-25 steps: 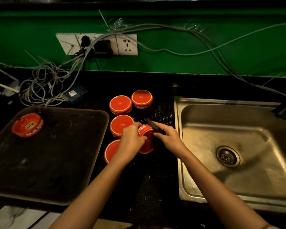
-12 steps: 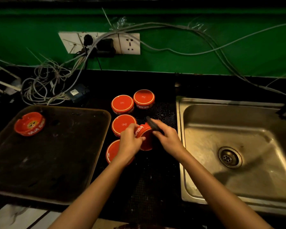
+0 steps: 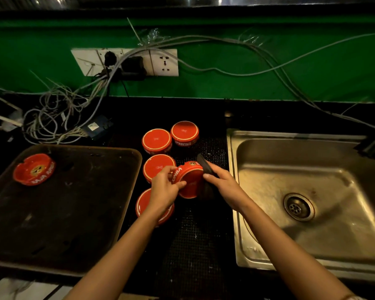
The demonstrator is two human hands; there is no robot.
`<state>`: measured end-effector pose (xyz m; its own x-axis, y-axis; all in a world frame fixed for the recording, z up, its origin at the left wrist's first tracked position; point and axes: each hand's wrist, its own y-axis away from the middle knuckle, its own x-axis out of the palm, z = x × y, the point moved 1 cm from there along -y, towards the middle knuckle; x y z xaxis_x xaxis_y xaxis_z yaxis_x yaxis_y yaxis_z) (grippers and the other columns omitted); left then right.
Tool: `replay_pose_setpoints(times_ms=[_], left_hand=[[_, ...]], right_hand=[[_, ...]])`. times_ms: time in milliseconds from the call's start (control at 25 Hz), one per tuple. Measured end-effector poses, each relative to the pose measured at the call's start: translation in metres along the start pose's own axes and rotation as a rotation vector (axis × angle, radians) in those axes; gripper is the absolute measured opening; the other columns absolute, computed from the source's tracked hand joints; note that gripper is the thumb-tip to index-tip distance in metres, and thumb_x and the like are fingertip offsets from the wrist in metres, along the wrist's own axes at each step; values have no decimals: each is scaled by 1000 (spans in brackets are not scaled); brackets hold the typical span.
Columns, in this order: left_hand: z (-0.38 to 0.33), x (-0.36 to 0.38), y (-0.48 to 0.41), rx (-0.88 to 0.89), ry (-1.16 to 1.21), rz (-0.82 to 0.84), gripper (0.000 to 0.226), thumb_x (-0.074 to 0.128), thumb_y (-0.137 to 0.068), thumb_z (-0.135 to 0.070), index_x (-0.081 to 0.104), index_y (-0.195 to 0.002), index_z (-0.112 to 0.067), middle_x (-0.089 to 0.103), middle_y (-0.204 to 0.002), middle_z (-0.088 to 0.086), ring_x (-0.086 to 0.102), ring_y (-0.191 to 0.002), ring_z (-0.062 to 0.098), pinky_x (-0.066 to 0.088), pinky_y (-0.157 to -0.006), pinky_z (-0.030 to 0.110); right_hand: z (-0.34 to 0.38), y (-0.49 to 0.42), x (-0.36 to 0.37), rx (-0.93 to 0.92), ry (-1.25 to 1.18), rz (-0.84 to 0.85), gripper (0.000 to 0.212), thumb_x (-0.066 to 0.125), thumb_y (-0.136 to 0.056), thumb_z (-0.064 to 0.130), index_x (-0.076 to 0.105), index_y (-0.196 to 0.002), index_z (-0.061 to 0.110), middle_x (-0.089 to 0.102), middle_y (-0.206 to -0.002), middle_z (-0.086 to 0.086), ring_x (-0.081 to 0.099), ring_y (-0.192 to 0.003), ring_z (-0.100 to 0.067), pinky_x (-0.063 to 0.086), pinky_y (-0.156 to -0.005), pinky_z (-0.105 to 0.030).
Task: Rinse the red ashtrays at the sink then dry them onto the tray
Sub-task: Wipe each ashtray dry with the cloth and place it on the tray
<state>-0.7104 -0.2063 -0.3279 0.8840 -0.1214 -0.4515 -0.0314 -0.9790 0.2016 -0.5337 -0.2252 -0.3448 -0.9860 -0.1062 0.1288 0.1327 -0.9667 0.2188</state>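
Left grip (image 3: 164, 189) was closed on the held ashtray (image 3: 189, 180). Fingers curled over its far-left edge, thumb across the near side. The ashtray was tipped on its side, off the counter (image 3: 195, 252), with white lettering on the wall facing up. Couldn't tell whether mouth or base faced the right hand.

Right grip (image 3: 222, 182) was closed on a dark cloth (image 3: 204, 163), fingers wrapped round it. The cloth was pressed against the right side of the held ashtray, and its far end stuck up past the rim. One fingertip (image 3: 206, 176) touched the ashtray wall.

Both grips sat between tray and sink, over the dotted mat (image 3: 212, 148).

Other ashtrays, all red:
- far pair (image 3: 157, 140) (image 3: 185, 132) sat upside down, side by side, near the held one but apart from it.
- middle ashtray (image 3: 157, 165) was upside down, just left of the held one, partly behind the left fingers.
- near ashtray (image 3: 142, 204) was upside down, half hidden under the left wrist.
- tray ashtray (image 3: 34, 169) was upright in the far-left corner of the tray (image 3: 74, 213).

The tray was dark and lay left of the group. The steel sink (image 3: 333, 169) was on the right, with the drain (image 3: 298, 207) in its basin. On the far wall was a socket plate (image 3: 165, 62), with a cable tangle (image 3: 52, 120) on the counter at far left.
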Motion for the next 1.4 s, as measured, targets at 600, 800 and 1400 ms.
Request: replay_pose_setpoints(times_ms=[600, 800, 1400], left_hand=[[1, -12, -11, -16, 427, 306, 55, 56, -83, 12, 56, -117, -31, 60, -124, 1, 59, -111, 13, 55, -84, 27], [-7, 0, -5, -239, 538, 286, 62, 36, -80, 24, 56, -123, -16, 63, -101, 13, 62, -83, 17, 58, -60, 23], [2, 3, 8, -416, 581, 257, 15, 57, -89, -3, 62, -92, -16, 69, -92, 10, 67, -85, 25, 58, -67, 37]], right_hand=[[45, 21, -2, -99, 254, 93, 41, 59, -86, 0, 57, -122, 18, 60, -117, -5, 57, -111, -18, 50, -90, -27], [14, 22, 7, -278, 827, -46, 39, 59, -85, 11, 56, -122, 22, 58, -107, -1, 48, -102, -18, 39, -92, -44], [22, 10, 15, -266, 1077, -221, 61, 56, -92, 30, 31, -146, 19, 31, -123, -5, 33, -116, -20, 34, -100, -27]])
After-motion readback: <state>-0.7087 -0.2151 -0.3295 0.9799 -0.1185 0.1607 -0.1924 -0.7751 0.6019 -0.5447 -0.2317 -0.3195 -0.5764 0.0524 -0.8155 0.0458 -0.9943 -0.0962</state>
